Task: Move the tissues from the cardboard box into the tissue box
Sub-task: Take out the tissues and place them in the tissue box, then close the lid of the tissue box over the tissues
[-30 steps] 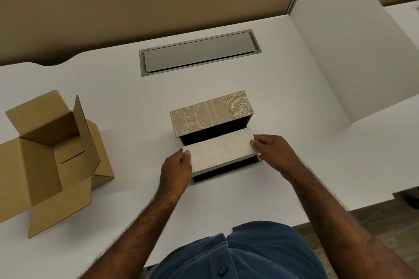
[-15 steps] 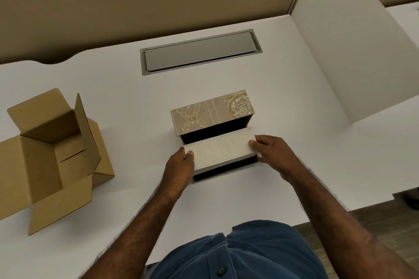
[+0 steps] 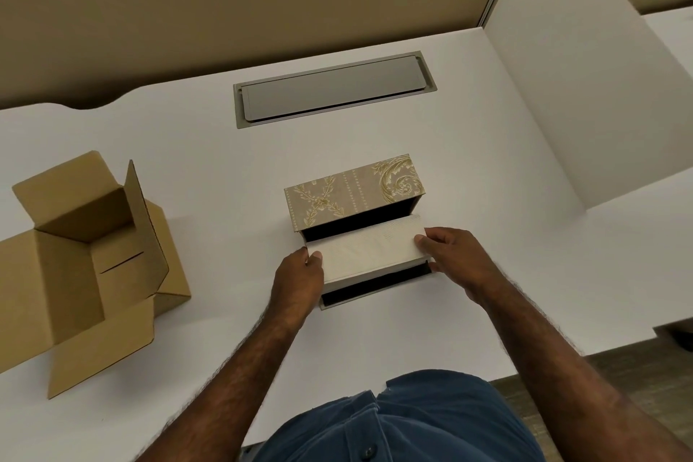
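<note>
A stack of white tissues (image 3: pixel 369 249) sits in the open mouth of the tissue box (image 3: pixel 352 191), a beige box with a gold floral pattern and a black inside, at the middle of the white desk. My left hand (image 3: pixel 298 279) grips the stack's left end and my right hand (image 3: pixel 455 259) grips its right end. The stack lies across the opening, with dark gaps showing above and below it. The brown cardboard box (image 3: pixel 86 266) stands at the left with its flaps open; no tissues show inside it.
A grey cable hatch (image 3: pixel 333 88) is set into the desk (image 3: pixel 487 124) behind the tissue box. A white partition panel (image 3: pixel 585 94) rises at the right. The desk's front edge runs just before my body.
The tissue stack has sunk a little deeper into the tissue box, both hands still at its ends. The cardboard box has not moved.
</note>
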